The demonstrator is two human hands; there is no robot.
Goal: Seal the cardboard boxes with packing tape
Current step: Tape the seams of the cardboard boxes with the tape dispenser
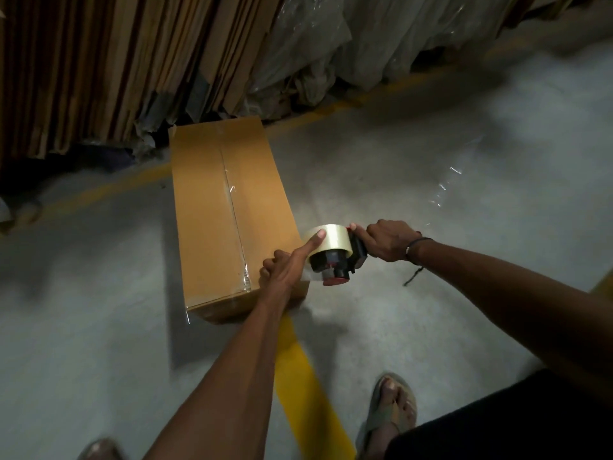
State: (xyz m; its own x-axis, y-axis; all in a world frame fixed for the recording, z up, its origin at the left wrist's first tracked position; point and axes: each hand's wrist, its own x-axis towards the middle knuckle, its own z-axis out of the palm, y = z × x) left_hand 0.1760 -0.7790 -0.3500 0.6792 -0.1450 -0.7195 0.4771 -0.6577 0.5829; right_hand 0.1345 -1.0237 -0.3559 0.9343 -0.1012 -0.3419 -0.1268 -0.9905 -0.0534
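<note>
Cardboard box (pixel 229 220) on the floor, flaps closed, clear tape strip along the centre seam; top looks nearly sealed. Tape dispenser (pixel 335 257) at its 4 o'clock corner: right hand (pixel 388 242) clenches the handle, left hand (pixel 292 265) thumb presses the roll, other fingers curled. Cut-off likely left.

Closed cardboard box (pixel 229 224) on floor w/ tape dispenser (pixel 338 260) held at its near right corner.

Box: plain brown, long, lying flat, flaps shut; clear tape strip (pixel 234 207) runs along centre seam & over near edge. Dispenser: black & red, carrying a roll of clear tape (pixel 328 240), raised just above box's near right corner; roll faces the box, handle points away to the right.
</note>
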